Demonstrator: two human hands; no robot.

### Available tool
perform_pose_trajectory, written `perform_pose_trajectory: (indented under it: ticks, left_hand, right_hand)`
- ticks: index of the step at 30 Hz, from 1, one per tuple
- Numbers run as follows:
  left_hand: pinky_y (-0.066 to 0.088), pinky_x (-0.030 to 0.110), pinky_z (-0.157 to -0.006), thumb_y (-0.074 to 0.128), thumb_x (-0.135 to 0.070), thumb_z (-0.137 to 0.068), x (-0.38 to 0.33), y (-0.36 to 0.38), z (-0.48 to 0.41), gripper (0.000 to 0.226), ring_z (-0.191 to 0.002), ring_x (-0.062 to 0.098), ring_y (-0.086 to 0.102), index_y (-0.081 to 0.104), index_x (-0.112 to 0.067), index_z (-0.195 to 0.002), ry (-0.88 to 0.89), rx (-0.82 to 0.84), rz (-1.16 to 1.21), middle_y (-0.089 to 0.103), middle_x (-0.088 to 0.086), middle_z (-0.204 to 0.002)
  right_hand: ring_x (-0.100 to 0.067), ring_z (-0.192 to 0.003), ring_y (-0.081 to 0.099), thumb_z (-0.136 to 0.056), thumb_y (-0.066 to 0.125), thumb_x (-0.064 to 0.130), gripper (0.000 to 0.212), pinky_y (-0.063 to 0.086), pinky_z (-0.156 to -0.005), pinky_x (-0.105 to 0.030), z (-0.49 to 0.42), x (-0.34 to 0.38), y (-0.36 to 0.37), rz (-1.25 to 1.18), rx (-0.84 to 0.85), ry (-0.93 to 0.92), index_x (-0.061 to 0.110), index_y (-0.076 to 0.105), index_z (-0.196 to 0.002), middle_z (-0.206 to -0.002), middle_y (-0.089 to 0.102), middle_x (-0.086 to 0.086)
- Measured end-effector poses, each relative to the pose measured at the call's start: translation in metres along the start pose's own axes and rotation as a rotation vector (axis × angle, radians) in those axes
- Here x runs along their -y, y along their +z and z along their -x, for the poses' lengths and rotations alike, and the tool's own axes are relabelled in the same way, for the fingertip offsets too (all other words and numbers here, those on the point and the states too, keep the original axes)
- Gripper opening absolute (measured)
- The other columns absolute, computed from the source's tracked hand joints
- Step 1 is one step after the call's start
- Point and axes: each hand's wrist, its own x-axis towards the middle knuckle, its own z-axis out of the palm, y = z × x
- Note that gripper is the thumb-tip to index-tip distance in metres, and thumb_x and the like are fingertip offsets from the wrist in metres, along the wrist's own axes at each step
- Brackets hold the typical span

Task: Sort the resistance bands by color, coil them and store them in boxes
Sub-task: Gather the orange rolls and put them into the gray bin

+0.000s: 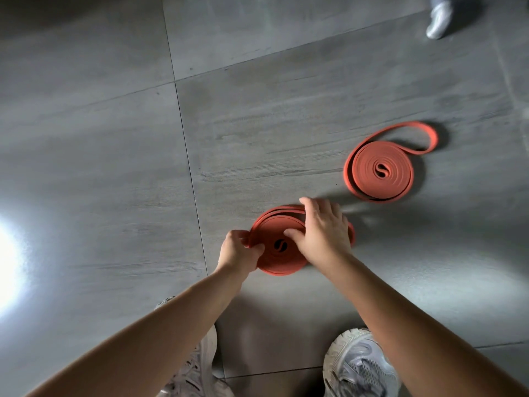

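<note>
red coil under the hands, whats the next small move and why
Probably snug the outer wraps: on the near coil they gape along the far edge. The left hand pinches its left rim and the right hand presses flat on top, so turning it tighter looks easy.

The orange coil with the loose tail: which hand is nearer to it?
Right. The right hand lies on the other coil, just short of the loose-tailed coil, not touching it. The left hand pinches that other coil's left edge, farther away.
</note>
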Motion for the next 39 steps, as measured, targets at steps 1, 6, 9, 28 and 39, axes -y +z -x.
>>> perform_pose_trajectory:
  ticks: [1, 6, 9, 28, 39]
  left_hand:
    - [0.057, 0.041, -0.076, 0.066, -0.006, -0.08, -0.001, -0.001, 0.0, 0.026, -0.078, 0.02, 0.056, 0.051, -0.015, -0.1, 0.018, 0.008, -0.008, 0.057, 0.005, -0.098]
    - [0.039, 0.021, -0.052, 0.065, -0.02, -0.082, -0.011, 0.009, 0.005, 0.033, -0.096, 0.02, 0.051, 0.043, -0.021, -0.107, 0.179, 0.011, -0.117, 0.045, 0.005, -0.116]
    - [0.04, 0.024, -0.067, 0.063, -0.022, -0.087, -0.018, 0.017, 0.012, 0.042, -0.096, 0.019, 0.048, 0.037, -0.013, -0.119, 0.214, 0.051, -0.146, 0.045, 0.005, -0.113]
    - [0.048, 0.044, -0.095, 0.061, -0.035, -0.076, -0.135, 0.132, 0.018, 0.056, -0.106, 0.034, 0.056, 0.046, -0.018, -0.127, 0.142, 0.17, 0.051, 0.042, 0.009, -0.131]
    - [0.047, 0.027, -0.069, 0.077, -0.04, -0.068, -0.123, 0.153, 0.018, 0.035, -0.082, 0.017, 0.06, 0.063, -0.014, -0.087, -0.06, 0.285, 0.42, 0.066, 0.006, -0.094]
  right_hand:
    - [-0.031, -0.12, 0.043, -0.068, 0.073, 0.055, 0.079, 0.033, -0.096, -0.04, -0.002, 0.0, -0.001, -0.009, 0.067, 0.006, 0.018, 0.043, -0.131, -0.128, 0.05, -0.008]
    - [-0.027, -0.12, 0.044, -0.063, 0.066, 0.07, 0.082, 0.031, -0.094, -0.038, 0.001, -0.009, -0.006, 0.111, 0.157, -0.024, 0.018, 0.043, -0.123, -0.125, 0.05, -0.003]
    - [-0.027, -0.116, 0.046, -0.06, 0.069, 0.069, 0.083, 0.032, -0.092, -0.036, 0.0, -0.014, -0.012, 0.094, 0.138, -0.033, 0.015, 0.045, -0.117, -0.12, 0.051, -0.004]
    - [-0.017, -0.082, 0.056, -0.073, 0.077, 0.037, 0.029, 0.037, -0.066, -0.027, -0.067, -0.127, -0.135, -0.332, 0.139, 0.086, 0.026, 0.05, -0.073, -0.08, 0.059, 0.006]
    - [-0.028, -0.118, 0.05, -0.081, 0.07, 0.036, 0.059, 0.037, -0.085, -0.029, -0.074, -0.131, -0.105, -0.339, -0.007, 0.176, 0.006, 0.045, -0.125, -0.129, 0.054, -0.014]
